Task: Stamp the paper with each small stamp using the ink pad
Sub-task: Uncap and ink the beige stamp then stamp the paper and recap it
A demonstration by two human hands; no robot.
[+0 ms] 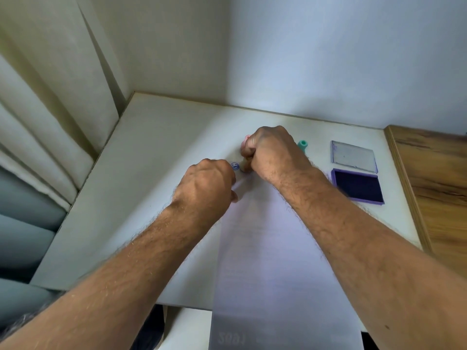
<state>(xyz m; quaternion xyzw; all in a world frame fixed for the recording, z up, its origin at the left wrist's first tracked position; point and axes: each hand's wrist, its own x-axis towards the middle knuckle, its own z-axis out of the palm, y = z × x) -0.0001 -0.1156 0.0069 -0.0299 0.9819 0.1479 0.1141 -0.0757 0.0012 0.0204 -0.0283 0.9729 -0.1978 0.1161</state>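
White matte tabletop (156, 147) carries a long white paper sheet (265, 248); the right hand (273, 152) fists a small pale cylindrical stamp (244, 168) onto it beside a round blue imprint (235, 166). Left hand (207, 180), fingers curled, pins the sheet. Purple rectangular ink pad (357, 185) lies open at right.

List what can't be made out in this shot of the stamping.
- Stamp in the right hand: head view, the fist covers nearly all of it.
- What the left hand holds, if anything: hidden by its curled fingers.
- Blue stamp mark: too small to read.
- Near end of the paper: cut off by the bottom edge, print blurred.
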